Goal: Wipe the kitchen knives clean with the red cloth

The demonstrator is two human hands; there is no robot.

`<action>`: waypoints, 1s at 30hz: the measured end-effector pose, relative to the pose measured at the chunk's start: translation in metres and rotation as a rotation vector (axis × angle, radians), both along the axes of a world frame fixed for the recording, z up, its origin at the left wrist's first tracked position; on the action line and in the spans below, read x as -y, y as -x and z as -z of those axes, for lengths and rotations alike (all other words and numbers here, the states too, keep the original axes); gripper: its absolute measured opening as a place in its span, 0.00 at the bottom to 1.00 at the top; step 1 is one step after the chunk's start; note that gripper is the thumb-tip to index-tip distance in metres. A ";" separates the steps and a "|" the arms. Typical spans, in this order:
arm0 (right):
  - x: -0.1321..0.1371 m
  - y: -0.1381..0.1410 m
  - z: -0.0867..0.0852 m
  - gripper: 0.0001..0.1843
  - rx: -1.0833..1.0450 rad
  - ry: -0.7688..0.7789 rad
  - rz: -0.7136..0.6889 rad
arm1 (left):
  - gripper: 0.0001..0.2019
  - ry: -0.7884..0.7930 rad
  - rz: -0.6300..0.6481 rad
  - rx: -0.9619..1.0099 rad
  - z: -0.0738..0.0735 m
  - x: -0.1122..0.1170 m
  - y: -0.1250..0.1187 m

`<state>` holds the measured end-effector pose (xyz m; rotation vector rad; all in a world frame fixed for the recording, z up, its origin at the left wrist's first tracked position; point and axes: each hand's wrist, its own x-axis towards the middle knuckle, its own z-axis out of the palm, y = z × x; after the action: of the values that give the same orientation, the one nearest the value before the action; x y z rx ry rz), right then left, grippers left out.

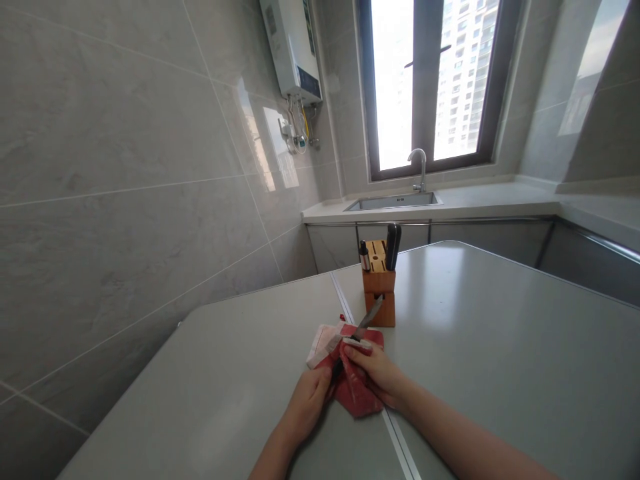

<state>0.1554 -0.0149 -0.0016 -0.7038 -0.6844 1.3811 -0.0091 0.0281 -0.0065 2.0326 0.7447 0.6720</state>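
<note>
My left hand point(311, 399) is closed around the black handle of a knife point(369, 316), whose blade points up and away toward the knife block. A red and white cloth point(356, 393) is bunched around the lower blade and handle. My right hand point(379, 373) pinches part of this cloth against the knife, where the handle meets the blade. Just beyond the blade tip stands the wooden knife block point(380, 283). A large black handle point(393, 245) sticks up from its right side, and a smaller black-topped item point(365, 255) from its left.
The block stands on a white folding table point(240, 373) with a seam down its middle. Behind it run a counter point(493, 197) with a sink point(393, 201) and a faucet point(419, 163) below a window. A water heater point(293, 50) hangs on the tiled wall.
</note>
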 end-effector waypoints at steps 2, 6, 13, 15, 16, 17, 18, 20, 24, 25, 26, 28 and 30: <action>0.001 0.000 0.001 0.15 0.099 0.005 0.012 | 0.27 0.005 -0.009 0.006 0.001 0.000 -0.001; 0.003 0.001 0.000 0.15 0.278 0.014 0.005 | 0.27 0.066 -0.012 0.028 0.005 -0.001 -0.002; 0.004 0.003 0.003 0.16 0.401 -0.058 -0.029 | 0.28 0.087 -0.040 0.031 0.014 -0.004 0.000; 0.003 0.004 0.006 0.19 0.416 -0.066 -0.065 | 0.29 0.065 -0.062 0.033 0.014 -0.004 0.000; 0.003 0.004 0.007 0.20 0.416 -0.059 -0.078 | 0.29 0.052 -0.067 0.033 0.013 -0.004 0.000; 0.003 0.004 0.008 0.21 0.421 -0.058 -0.095 | 0.30 0.042 -0.066 0.033 0.012 -0.004 0.000; 0.003 0.004 0.008 0.21 0.424 -0.061 -0.103 | 0.30 0.034 -0.062 0.034 0.011 -0.004 0.000; 0.003 0.004 0.008 0.22 0.417 -0.077 -0.111 | 0.30 0.030 -0.044 0.036 0.010 -0.004 0.000; 0.002 0.004 0.010 0.21 0.400 -0.078 -0.064 | 0.30 0.045 -0.018 0.031 0.011 -0.006 0.000; 0.001 0.004 0.011 0.21 0.405 -0.065 -0.046 | 0.30 0.051 -0.012 0.027 0.011 -0.006 0.000; 0.000 0.003 0.013 0.22 0.413 -0.051 -0.029 | 0.29 0.056 -0.006 0.025 0.012 -0.006 0.000; -0.001 0.003 0.015 0.23 0.429 -0.018 -0.006 | 0.28 0.060 -0.004 0.030 0.014 -0.006 -0.001; -0.001 0.003 0.015 0.23 0.438 0.026 0.002 | 0.28 0.068 -0.012 0.041 0.015 -0.006 -0.002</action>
<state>0.1526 -0.0140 -0.0165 -1.0428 -1.0090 1.2450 -0.0070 0.0346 -0.0213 1.9484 0.7468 0.6846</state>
